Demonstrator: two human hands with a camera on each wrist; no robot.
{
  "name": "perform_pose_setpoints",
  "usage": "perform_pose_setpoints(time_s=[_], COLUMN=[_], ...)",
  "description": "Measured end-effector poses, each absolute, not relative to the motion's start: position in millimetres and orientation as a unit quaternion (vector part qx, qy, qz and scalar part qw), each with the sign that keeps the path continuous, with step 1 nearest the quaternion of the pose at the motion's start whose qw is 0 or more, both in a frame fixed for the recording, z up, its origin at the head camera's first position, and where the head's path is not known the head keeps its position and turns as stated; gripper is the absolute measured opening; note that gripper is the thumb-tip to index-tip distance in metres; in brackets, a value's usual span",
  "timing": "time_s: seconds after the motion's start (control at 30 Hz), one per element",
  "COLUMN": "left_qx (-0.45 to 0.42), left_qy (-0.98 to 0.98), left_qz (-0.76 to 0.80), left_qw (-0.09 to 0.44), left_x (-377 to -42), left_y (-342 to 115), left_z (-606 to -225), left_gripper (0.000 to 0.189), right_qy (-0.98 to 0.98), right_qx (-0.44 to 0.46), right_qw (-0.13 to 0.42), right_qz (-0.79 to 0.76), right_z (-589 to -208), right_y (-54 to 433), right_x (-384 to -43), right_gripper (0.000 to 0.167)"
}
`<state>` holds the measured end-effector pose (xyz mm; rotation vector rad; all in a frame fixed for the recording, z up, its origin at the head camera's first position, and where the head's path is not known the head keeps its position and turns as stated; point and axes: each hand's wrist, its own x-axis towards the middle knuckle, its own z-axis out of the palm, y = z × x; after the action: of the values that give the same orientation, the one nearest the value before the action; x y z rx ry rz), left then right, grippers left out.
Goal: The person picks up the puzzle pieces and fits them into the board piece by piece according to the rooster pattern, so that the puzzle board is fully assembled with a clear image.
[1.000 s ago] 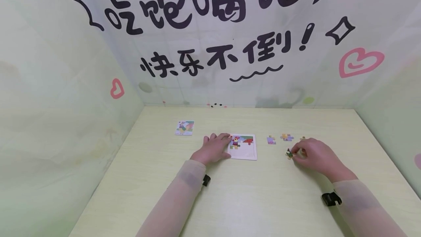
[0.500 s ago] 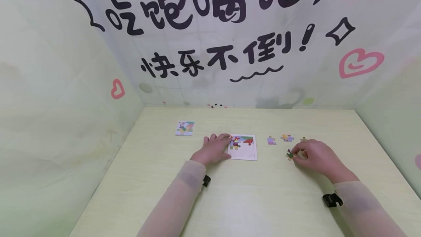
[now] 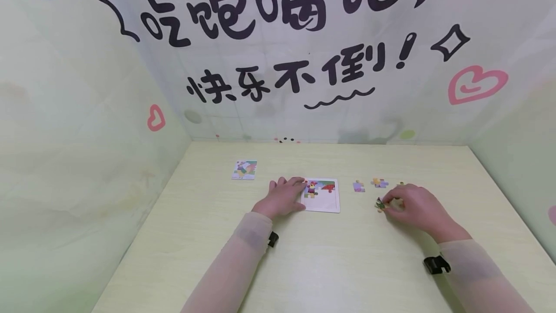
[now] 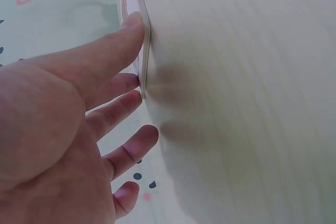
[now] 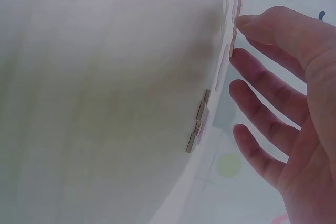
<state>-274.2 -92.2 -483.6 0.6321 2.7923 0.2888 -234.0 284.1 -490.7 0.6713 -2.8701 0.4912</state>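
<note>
My left hand rests at the left side of a small white puzzle tray, thumb at the near corner and index finger at the far one. In the left wrist view its thumb touches the tray's edge, the fingers fairly straight. Several joined pieces fill the tray's upper part. Off to the right, my right hand pinches a green-and-yellow puzzle piece between thumb and index finger, low over the table. That piece appears edge-on in the right wrist view; the other fingers are spread.
Loose puzzle pieces lie right of the tray: a purple one, an orange-and-purple one, and another partly hidden behind my right hand. A small picture card lies at the back left. Printed cloth walls bound the table.
My right hand has shifted very slightly left with the pinched puzzle piece, which has tilted a little. The left hand and tray stay in place.
</note>
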Motion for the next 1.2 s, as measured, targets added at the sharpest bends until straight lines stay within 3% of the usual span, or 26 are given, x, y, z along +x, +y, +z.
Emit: perform_pose_setpoints(time_s=[0.3, 1.0, 1.2], left_qx=[0.222, 0.217, 0.218], left_qy=[0.962, 0.962, 0.962], left_qz=[0.098, 0.099, 0.096], left_qw=[0.128, 0.133, 0.131], left_x=[-275, -274, -275], left_y=[-93, -91, -92], left_z=[-486, -485, -486], left_gripper=[0.075, 0.074, 0.074], right_qy=[-0.949, -0.937, -0.939], right_qx=[0.245, 0.266, 0.265], right_qw=[0.101, 0.072, 0.085], right_qz=[0.170, 0.212, 0.202], right_z=[-490, -487, -486], right_y=[276, 245, 236], right_x=[-235, -245, -246], right_gripper=[0.019, 0.021, 0.019])
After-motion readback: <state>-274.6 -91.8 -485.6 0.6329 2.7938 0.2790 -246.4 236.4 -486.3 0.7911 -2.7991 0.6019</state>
